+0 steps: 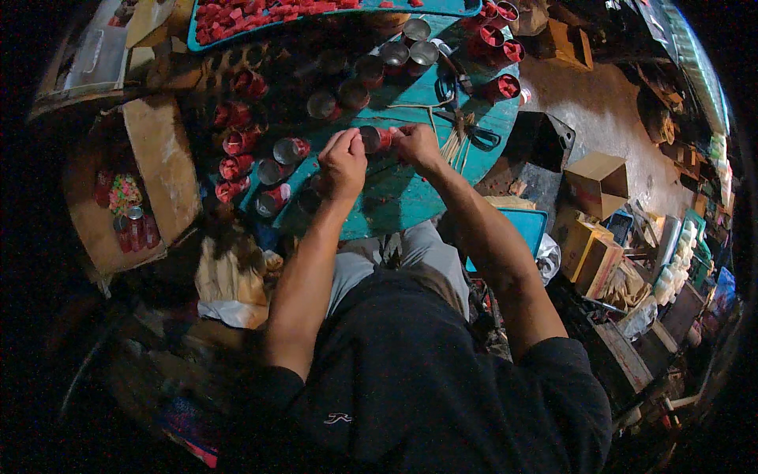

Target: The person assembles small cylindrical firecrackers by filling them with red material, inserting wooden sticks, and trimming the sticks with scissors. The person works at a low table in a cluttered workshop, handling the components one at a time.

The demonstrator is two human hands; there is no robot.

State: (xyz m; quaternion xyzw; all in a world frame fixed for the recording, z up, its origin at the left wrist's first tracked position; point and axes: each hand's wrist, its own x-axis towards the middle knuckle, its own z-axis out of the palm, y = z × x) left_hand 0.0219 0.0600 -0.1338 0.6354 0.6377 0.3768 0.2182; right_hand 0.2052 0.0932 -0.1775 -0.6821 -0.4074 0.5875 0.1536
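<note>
Over the near part of a round green table (403,207), a small red can (379,140) lies tilted between my hands, its open mouth toward my left. My left hand (343,164) is closed with its fingertips at the can's rim. At the other end, my right hand (417,146) pinches the can's red side. Just left of them stand open metal cans (271,171) with red outsides. More open cans (395,54) stand beyond my hands. Thin straw-coloured sticks (453,150) and black-handled scissors (483,139) lie to the right of my right hand.
A blue tray (332,11) of red chunks sits at the far edge. Cans holding red pieces (506,87) stand far right, others (235,167) at the left. An open cardboard box (162,150) with red containers is at left; a smaller carton (598,183) lies right.
</note>
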